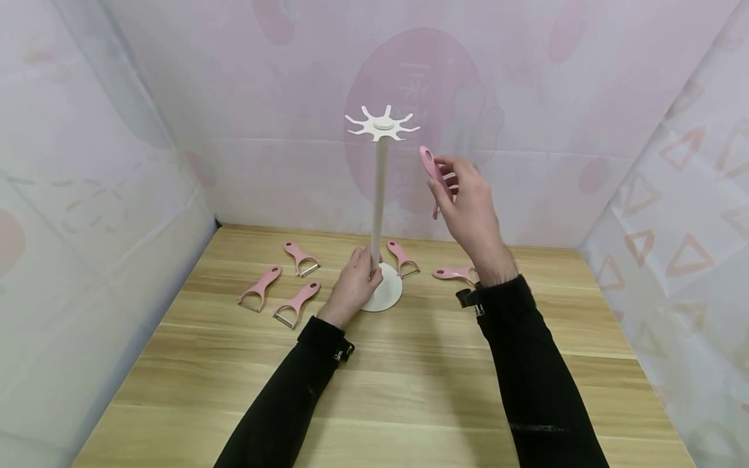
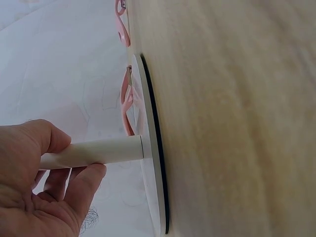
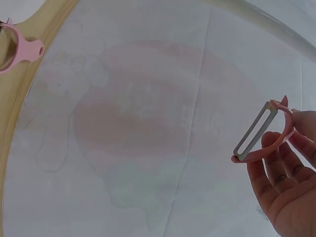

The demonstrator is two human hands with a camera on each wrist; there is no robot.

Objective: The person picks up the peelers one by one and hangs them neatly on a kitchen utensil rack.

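Note:
A white stand rises from the table, with a thin pole (image 1: 380,195), a round base (image 1: 389,294) and a star-like top of several prongs (image 1: 383,123). Low on the pole, my left hand (image 1: 355,283) grips it just above the base; the left wrist view shows thumb and fingers of that hand (image 2: 49,182) around the pole. To the right of the prongs, my right hand (image 1: 470,201) holds a pink peeler (image 1: 430,162) in the air, its handle end pointing up. In the right wrist view the peeler's metal blade (image 3: 255,131) faces away from the palm.
Pink peelers lie on the wooden table: a group left of the stand, including one peeler (image 1: 301,300), another peeler (image 1: 400,258) close behind the base, and one peeler (image 1: 453,273) partly hidden below my right wrist. Patterned fabric walls (image 1: 281,175) enclose the table's back and sides.

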